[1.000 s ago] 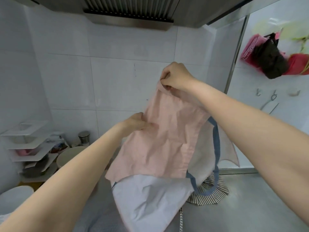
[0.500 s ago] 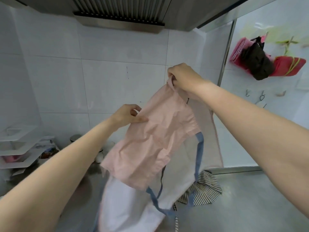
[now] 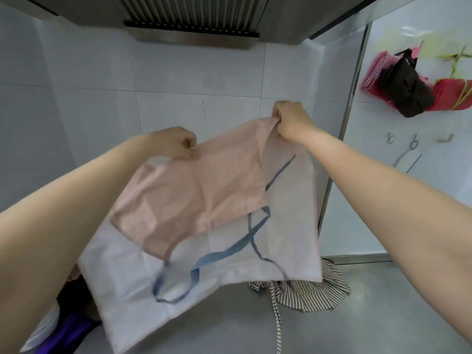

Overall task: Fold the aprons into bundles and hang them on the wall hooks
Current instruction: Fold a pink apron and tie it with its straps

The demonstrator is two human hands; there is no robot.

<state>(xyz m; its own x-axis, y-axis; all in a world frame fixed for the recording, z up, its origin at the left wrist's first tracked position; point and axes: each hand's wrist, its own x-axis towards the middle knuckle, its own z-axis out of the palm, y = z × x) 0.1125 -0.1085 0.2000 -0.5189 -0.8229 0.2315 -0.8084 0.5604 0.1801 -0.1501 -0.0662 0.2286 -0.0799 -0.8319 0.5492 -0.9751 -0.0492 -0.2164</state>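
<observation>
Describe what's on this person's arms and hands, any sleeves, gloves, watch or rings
Both forearms are bare for as far as the picture shows them, with no sleeve edge in view. The left hand and the right hand wear no gloves. No watch, bracelet or ring shows on either wrist or on the fingers that can be seen; some fingers are tucked out of sight.

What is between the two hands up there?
In the head view, the top edge of the pink apron stretches between the left hand and the right hand; both pinch it.
</observation>
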